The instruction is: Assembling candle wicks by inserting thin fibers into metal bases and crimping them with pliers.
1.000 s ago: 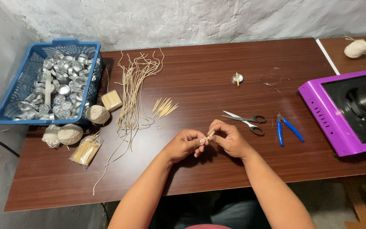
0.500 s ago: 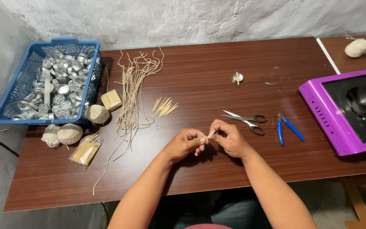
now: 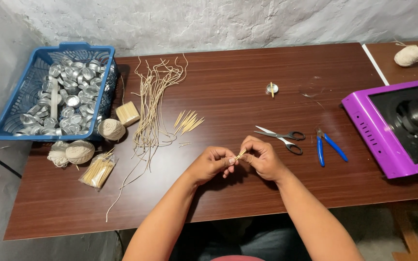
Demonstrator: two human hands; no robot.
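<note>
Over the near middle of the brown table (image 3: 247,203), my left hand (image 3: 211,164) and my right hand (image 3: 262,157) meet, both pinching one thin pale wooden stick (image 3: 240,154) between the fingertips. The stick pokes up between the two thumbs; its lower part is hidden by my fingers. A small pile of similar sticks (image 3: 187,122) lies just beyond my hands. A loose bundle of tan cord pieces (image 3: 153,104) stretches to the left of it.
A blue basket (image 3: 13,123) of small metal cups stands at far left, with twine balls (image 3: 111,129), a block of sticks (image 3: 127,113) and a bagged stick bundle (image 3: 97,170) nearby. Scissors (image 3: 281,136) and blue pliers (image 3: 329,146) lie right of my hands. A purple device (image 3: 393,125) sits at the right edge.
</note>
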